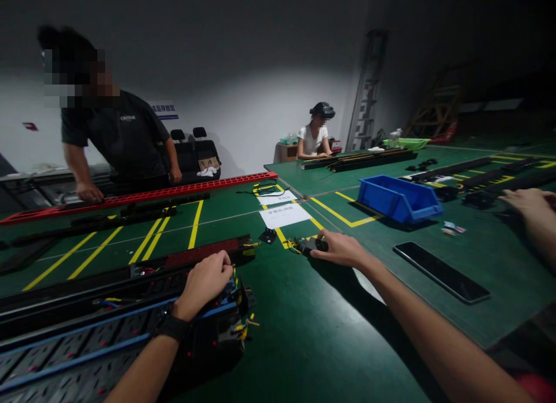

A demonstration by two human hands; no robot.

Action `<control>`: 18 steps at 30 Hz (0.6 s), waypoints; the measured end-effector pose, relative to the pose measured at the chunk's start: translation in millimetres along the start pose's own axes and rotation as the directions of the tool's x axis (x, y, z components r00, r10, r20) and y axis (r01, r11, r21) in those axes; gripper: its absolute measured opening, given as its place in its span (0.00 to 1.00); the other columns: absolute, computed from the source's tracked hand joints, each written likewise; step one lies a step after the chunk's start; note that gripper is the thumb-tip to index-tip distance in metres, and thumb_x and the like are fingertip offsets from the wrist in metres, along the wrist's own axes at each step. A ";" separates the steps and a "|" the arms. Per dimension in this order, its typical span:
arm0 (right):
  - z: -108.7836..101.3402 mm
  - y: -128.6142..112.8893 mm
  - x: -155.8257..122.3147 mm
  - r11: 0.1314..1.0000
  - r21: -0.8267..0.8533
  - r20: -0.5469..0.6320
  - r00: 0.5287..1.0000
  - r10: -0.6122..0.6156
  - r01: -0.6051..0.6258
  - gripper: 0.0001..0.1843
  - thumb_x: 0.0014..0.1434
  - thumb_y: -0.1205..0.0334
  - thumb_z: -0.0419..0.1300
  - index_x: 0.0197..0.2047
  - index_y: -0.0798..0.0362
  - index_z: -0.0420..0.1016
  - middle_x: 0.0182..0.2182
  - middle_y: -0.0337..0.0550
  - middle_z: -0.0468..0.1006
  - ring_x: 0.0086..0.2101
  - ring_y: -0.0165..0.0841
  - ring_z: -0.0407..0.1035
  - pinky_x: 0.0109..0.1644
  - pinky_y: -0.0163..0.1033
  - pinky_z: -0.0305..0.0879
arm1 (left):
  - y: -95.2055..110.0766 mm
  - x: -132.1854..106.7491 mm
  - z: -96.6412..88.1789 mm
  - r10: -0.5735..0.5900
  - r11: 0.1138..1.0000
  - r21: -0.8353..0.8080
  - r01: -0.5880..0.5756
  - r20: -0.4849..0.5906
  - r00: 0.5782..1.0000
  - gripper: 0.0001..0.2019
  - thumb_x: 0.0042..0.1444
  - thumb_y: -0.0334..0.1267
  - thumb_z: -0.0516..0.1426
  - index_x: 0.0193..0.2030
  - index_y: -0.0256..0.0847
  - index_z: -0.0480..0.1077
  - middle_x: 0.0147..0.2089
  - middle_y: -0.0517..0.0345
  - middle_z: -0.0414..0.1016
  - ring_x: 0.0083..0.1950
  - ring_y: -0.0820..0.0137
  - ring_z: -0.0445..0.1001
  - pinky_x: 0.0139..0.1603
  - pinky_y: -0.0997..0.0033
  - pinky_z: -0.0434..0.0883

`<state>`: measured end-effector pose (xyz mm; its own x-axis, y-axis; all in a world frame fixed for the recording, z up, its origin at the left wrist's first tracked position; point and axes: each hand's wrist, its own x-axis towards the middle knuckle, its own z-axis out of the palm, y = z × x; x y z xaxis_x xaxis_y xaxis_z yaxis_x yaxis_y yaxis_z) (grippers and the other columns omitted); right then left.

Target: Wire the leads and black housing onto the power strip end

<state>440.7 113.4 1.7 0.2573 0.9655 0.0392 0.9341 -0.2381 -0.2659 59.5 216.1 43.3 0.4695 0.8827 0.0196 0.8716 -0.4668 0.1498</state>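
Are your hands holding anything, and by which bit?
The right hand holds a small black part by the end away from its yellow wires. Whether the left hand holds anything cannot be told.

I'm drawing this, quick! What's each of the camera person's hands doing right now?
Left hand: curled over the wired end of the black rail assembly; cannot tell if it grips anything.
Right hand: closed on a small dark block.

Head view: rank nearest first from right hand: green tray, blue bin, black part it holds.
From the right hand:
1. Black part: held, at its left
2. Blue bin: beyond, to the right
3. Green tray: far back, right side
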 end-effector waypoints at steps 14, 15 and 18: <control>-2.6 -11.0 -6.1 0.991 -0.111 -0.100 0.991 -0.084 0.072 0.24 0.70 0.40 0.60 0.50 0.54 0.82 0.49 0.58 0.81 0.47 0.47 0.75 0.39 0.41 0.62 | -0.2 2.6 1.8 -0.031 0.999 -0.021 0.029 -0.098 0.995 0.17 0.75 0.36 0.43 0.46 0.41 0.73 0.46 0.47 0.79 0.49 0.58 0.79 0.48 0.63 0.70; -1.9 -19.5 -9.2 0.991 -0.102 -0.158 0.982 -0.098 0.083 0.24 0.71 0.41 0.60 0.53 0.54 0.81 0.51 0.59 0.81 0.49 0.48 0.75 0.40 0.42 0.63 | -0.1 3.1 2.1 -0.032 0.999 -0.028 0.030 -0.101 0.994 0.17 0.76 0.37 0.43 0.47 0.41 0.72 0.47 0.47 0.79 0.50 0.58 0.79 0.49 0.62 0.70; 6.5 -59.2 -24.1 0.970 -0.030 -0.253 0.937 -0.240 0.240 0.26 0.74 0.45 0.58 0.66 0.52 0.74 0.56 0.57 0.79 0.52 0.47 0.74 0.46 0.42 0.67 | 0.6 4.1 2.8 -0.035 0.999 -0.041 0.031 -0.104 0.994 0.17 0.77 0.38 0.43 0.47 0.40 0.72 0.48 0.46 0.80 0.52 0.57 0.80 0.50 0.62 0.71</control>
<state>377.6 104.9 10.2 0.0796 0.9354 0.3446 0.9755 -0.0020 -0.2198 62.3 219.3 40.7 0.4213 0.8993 0.1174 0.8791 -0.4368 0.1908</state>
